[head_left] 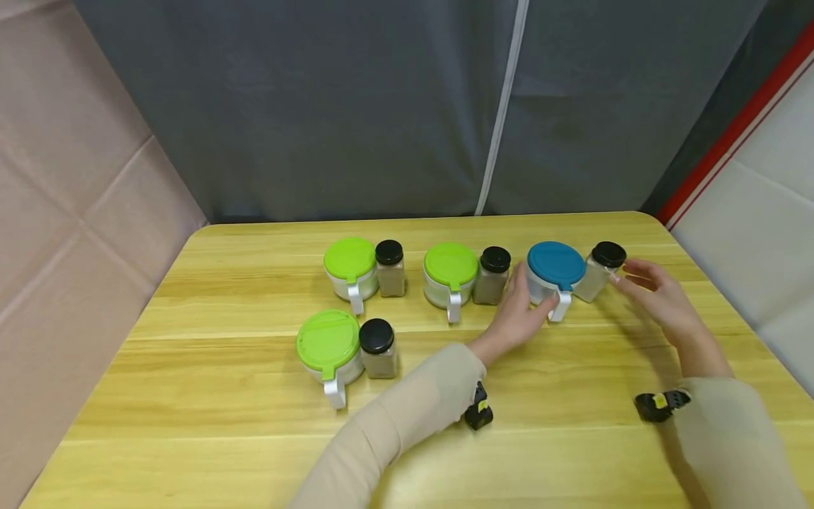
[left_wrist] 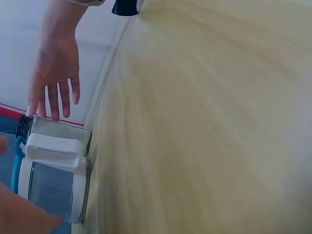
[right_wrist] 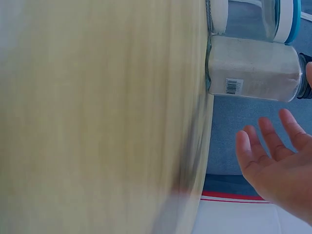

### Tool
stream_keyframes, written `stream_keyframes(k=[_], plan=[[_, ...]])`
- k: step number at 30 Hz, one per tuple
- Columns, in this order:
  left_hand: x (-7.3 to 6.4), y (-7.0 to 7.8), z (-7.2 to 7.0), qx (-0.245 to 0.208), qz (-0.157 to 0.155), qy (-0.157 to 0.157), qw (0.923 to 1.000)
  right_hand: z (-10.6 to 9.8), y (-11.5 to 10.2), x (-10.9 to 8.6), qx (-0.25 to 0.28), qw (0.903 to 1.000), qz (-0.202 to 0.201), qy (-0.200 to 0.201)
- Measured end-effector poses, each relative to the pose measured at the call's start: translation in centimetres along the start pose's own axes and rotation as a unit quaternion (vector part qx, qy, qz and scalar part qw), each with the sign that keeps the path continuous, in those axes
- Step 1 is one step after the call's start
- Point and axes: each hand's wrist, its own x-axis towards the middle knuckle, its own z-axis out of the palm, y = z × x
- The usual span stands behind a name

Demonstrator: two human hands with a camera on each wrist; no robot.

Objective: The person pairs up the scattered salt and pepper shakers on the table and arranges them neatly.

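Observation:
My left hand [head_left: 516,314] curves around a clear seasoning jar with a blue lid [head_left: 556,263], fingers along its left side and thumb by its white handle [head_left: 560,307]. In the left wrist view this handle [left_wrist: 54,147] faces the camera, and only part of the hand [left_wrist: 24,212] shows. Just right of the jar stands a square glass shaker bottle [head_left: 591,278] with a black lid, a barcode label visible on its glass [right_wrist: 253,68] in the right wrist view. My right hand [head_left: 661,300] is beside this bottle, fingers loosely spread, thumb tip at the black lid.
Two green-lidded jars [head_left: 350,260] [head_left: 451,266] stand in the back row, each with a black-lidded bottle [head_left: 391,268] [head_left: 492,276] to its right. Nearer the front are another green-lidded jar [head_left: 328,344] and bottle [head_left: 379,350]. A grey curtain [head_left: 356,113] hangs behind the wooden table [head_left: 210,396].

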Motion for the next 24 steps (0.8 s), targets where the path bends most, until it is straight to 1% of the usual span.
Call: stream_keyframes(k=[3, 5, 8, 11, 15, 17, 20, 22, 24], plan=[[0.5, 0.1, 0.2, -0.029, -0.01, -0.001, 0.9995, 0.1, 0.2, 0.2, 0.012, 0.9998, -0.01, 0.008], [0.9, 0.0, 0.4, -0.037, -0.018, 0.002, 0.9991, 0.0, 0.6, 0.5, 0.018, 0.9997, -0.014, 0.012], [1.5, -0.2, 0.6, -0.027, -0.025, 0.015, 0.9992, -0.1, 1.4, 1.0, 0.036, 0.9991, -0.018, 0.01], [2.0, -0.4, 0.6, -0.02, -0.026, 0.027, 0.9991, -0.1, 2.1, 1.5, 0.052, 0.9984, -0.017, 0.011], [2.3, -0.8, 0.7, -0.031, -0.026, 0.029, 0.9988, 0.0, 2.5, 1.8, 0.069, 0.997, -0.031, 0.012], [2.4, -1.1, 0.8, -0.035, -0.027, 0.029, 0.9986, 0.1, 2.1, 1.7, 0.069, 0.9969, -0.038, 0.007], [2.6, -1.2, 0.8, -0.037, -0.031, 0.026, 0.9985, 0.2, 1.0, 1.4, 0.064, 0.9974, -0.033, 0.005], [2.8, -1.3, 0.9, -0.037, -0.032, 0.025, 0.9985, 0.2, 0.1, 1.1, 0.05, 0.9982, -0.033, -0.004], [3.0, -1.3, 0.9, -0.041, -0.033, 0.025, 0.9983, 0.3, -0.4, 0.9, 0.046, 0.9986, -0.028, -0.001]])
